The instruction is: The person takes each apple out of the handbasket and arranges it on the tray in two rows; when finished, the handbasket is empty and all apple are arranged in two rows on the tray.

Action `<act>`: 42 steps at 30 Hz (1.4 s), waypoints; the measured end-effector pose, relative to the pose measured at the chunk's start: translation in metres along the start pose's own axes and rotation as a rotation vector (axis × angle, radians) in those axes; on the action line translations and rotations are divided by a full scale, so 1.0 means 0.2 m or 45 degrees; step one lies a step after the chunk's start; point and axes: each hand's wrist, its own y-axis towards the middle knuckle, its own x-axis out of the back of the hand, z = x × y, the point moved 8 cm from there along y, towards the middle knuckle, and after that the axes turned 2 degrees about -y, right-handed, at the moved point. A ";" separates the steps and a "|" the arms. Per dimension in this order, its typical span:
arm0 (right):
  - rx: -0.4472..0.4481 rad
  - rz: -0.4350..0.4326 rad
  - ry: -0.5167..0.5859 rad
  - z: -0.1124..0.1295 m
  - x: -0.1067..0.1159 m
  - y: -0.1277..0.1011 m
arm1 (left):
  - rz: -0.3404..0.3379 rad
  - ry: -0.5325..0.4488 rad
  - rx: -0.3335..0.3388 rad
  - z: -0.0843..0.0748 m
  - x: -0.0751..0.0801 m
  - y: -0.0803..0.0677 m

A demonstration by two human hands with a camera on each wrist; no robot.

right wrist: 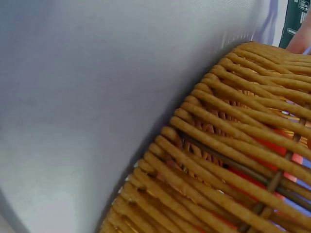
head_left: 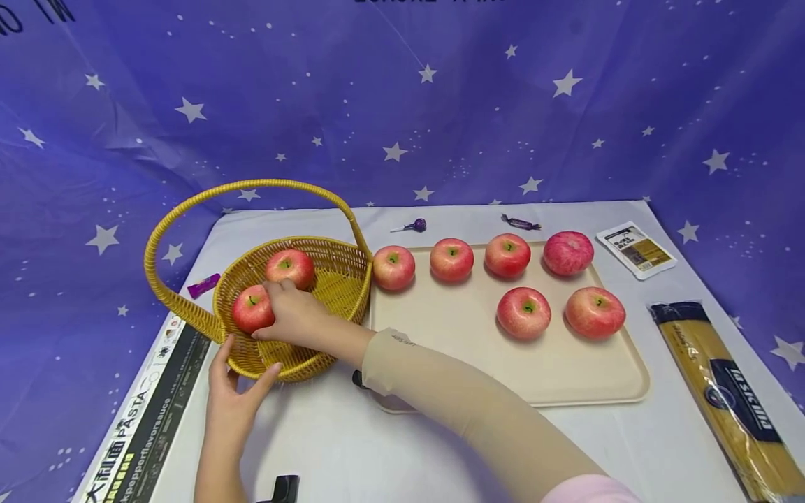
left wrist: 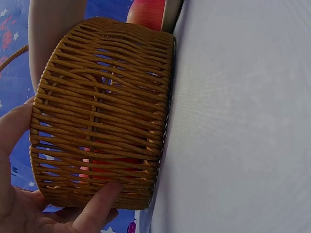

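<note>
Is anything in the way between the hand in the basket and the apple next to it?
Nothing visible. The right hand is already inside the basket, touching the near apple. The far apple sits just behind the fingers. The left hand holds the basket's outer wall.

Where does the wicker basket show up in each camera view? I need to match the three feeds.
Head: the wicker basket sits left of centre on the table, two apples inside, left hand on its near wall.
Left wrist: the basket fills the left half, side wall on.
Right wrist: the basket takes the lower right, very close.
Shared landmark: the white table surface.
</note>
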 end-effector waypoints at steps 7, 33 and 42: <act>0.000 -0.038 -0.052 0.02 -0.01 0.01 | -0.005 0.021 0.021 0.01 0.01 0.00; -0.069 -0.063 -0.255 0.04 -0.01 0.09 | 0.006 -0.018 -0.012 -0.01 -0.01 0.00; 0.071 -0.057 -0.270 0.05 0.00 0.03 | 0.002 0.014 -0.007 -0.01 0.00 -0.01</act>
